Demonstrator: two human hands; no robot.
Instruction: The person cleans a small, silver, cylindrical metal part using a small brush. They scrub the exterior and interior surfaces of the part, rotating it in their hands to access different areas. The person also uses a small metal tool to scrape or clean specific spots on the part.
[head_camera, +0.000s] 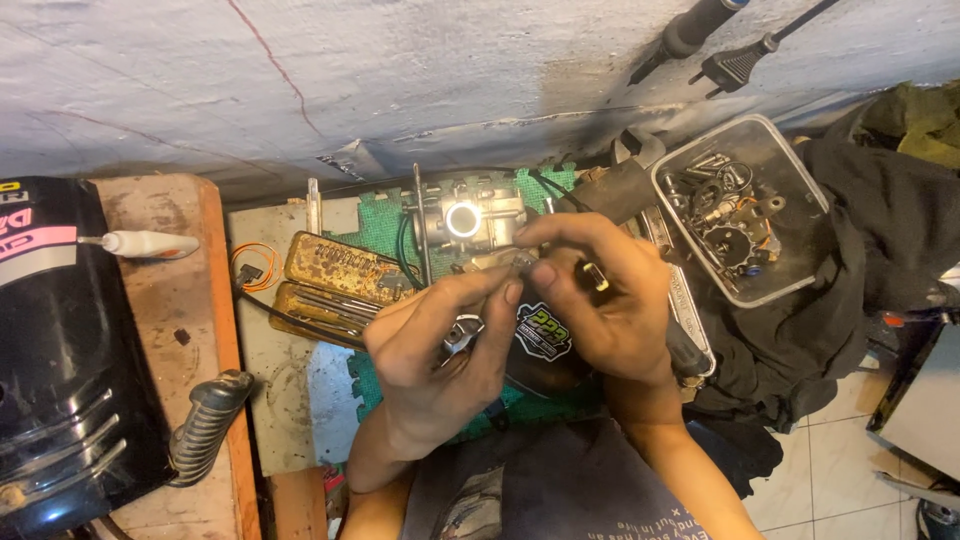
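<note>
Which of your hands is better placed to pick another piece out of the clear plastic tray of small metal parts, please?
Probably the right hand: it is on the side of the clear plastic tray of small metal parts, while the left hand is farther off.

Small pale metal part (520, 262), pinched between fingertips, raised just in front of silvery carburettor (465, 218) resting upright on green mat behind it
</note>
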